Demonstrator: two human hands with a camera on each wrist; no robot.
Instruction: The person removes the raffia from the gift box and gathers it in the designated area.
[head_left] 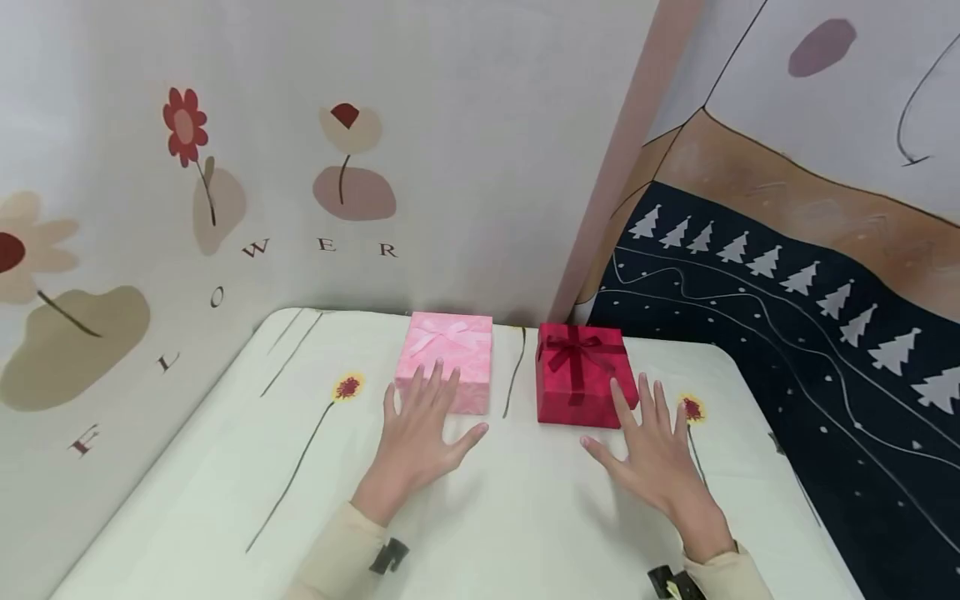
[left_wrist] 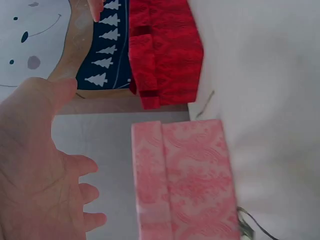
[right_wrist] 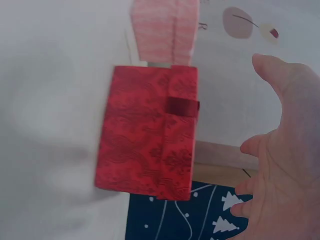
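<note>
Two lidded gift boxes stand side by side at the back of a white-covered table. The pink gift box (head_left: 450, 342), with a pale ribbon bow, is on the left; the red gift box (head_left: 592, 367), with a dark red ribbon and bow, is on the right. My left hand (head_left: 416, 433) hovers in front of the pink box with fingers spread, its fingertips overlapping the lid in the head view. Fingers apart, my right hand (head_left: 656, 454) is held over the table near the red box's front right corner. Both palms hold nothing.
The tablecloth (head_left: 525, 517) carries printed flowers on thin stems. A pale wall (head_left: 487, 167) with flower drawings and lettering rises behind and to the left. On the right hangs a dark blue printed cloth (head_left: 750, 308) with white trees. Black straps sit at both wrists.
</note>
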